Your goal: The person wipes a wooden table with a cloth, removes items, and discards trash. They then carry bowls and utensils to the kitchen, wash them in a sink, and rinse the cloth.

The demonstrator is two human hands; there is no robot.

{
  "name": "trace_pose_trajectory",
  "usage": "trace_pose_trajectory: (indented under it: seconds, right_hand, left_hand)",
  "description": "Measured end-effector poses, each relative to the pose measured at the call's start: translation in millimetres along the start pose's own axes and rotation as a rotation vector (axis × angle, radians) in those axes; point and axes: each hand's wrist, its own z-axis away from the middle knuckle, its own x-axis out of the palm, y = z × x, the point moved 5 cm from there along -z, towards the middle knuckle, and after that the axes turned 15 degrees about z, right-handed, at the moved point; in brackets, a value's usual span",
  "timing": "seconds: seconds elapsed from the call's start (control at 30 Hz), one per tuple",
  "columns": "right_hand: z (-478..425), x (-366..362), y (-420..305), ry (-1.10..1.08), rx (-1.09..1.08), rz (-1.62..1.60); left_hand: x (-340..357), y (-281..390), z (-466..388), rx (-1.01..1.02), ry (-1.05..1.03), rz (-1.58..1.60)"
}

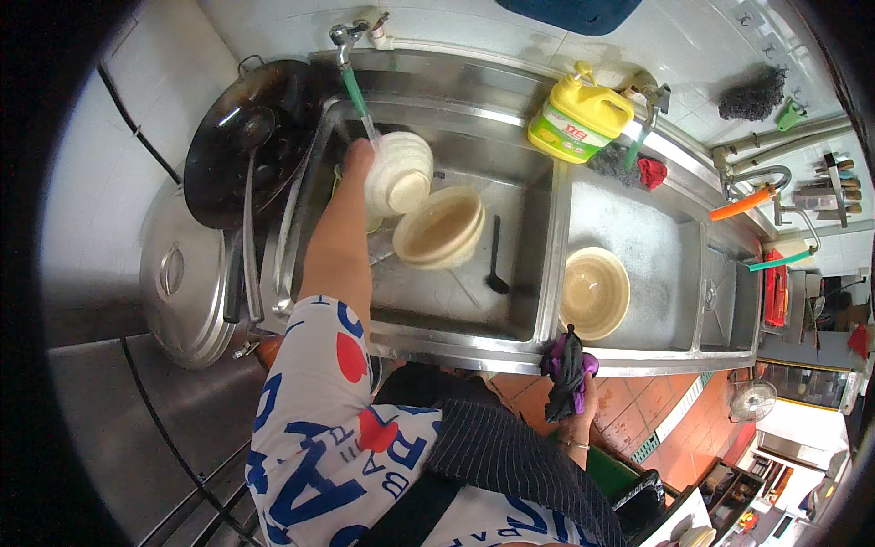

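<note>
At the left sink basin, my left hand grips the rim of a pale bowl, tilted with its base towards me. A green hose on the tap ends just above this hand, and clear water runs from it. Two nested cream bowls lean beside the pale bowl. To their right a black ladle-like utensil lies on the basin floor. My right hand holds a bunched black and purple cloth against the sink's front edge. My fingers are partly hidden in both hands.
Another cream bowl sits in the middle basin. A yellow detergent jug stands on the back ledge beside a red cloth. A blackened wok with a long ladle and a metal lid rest at the left.
</note>
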Motion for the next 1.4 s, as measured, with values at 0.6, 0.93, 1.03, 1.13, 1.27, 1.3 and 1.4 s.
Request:
trace_pose_trajectory:
  seconds: [0.6, 0.93, 1.03, 1.13, 1.27, 1.3, 1.4]
  right_hand:
    - [-110.3, 114.0, -167.7, -0.231, -0.238, 0.094]
    - [-114.6, 176.8, -101.1, -0.367, -0.132, 0.094]
    - [-103.3, 187.2, -74.3, -0.386, -0.103, 0.045]
    - [-107.9, 166.6, -60.3, -0.296, -0.094, 0.071]
    - [-101.5, 137.6, -59.0, -0.347, -0.091, 0.085]
    - [-99.0, 126.9, -59.4, -0.297, -0.110, 0.097]
    - [-89.4, 110.7, -53.6, -0.154, -0.124, 0.087]
  left_hand:
    - [-0.4, 31.4, 161.5, 0.495, -0.053, 0.191]
    - [36.0, 19.0, 233.8, 0.664, -0.185, -0.026]
    - [28.0, 17.5, 213.4, 0.676, -0.187, 0.193]
    - [4.8, -0.9, 200.2, 0.654, 0.264, 0.086]
    - [-25.6, -110.1, 190.3, -0.269, 0.498, -0.060]
    - [-15.8, -126.7, 188.9, -0.536, 0.331, 0.331]
    - [3.9, -124.2, 192.7, -0.858, -0.261, 1.092]
